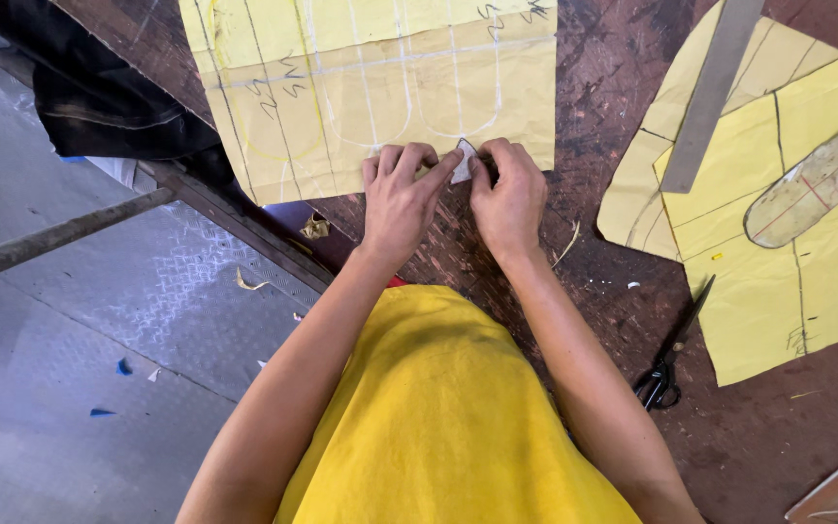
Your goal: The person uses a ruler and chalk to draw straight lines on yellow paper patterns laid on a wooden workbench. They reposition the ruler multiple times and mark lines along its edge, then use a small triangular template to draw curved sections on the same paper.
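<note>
Our left hand (398,194) and right hand (508,194) pinch a small white chalk wedge (462,161) at the near edge of the chalk-lined yellow sheet (380,87); we judge steady, flat pressure best.

Both hands, left hand (398,194) and right hand (508,194), are sitting together at the near edge of the yellow sheet (380,87), blocking that edge. Bare brown table (594,146) is lying open right of them, up to the metal ruler (712,92) and the stacked yellow pieces (788,281). Scissors (673,354) are occupying the strip near the right forearm. Left of the left hand, the table edge is dropping off beside a dark cloth (99,97).
</note>
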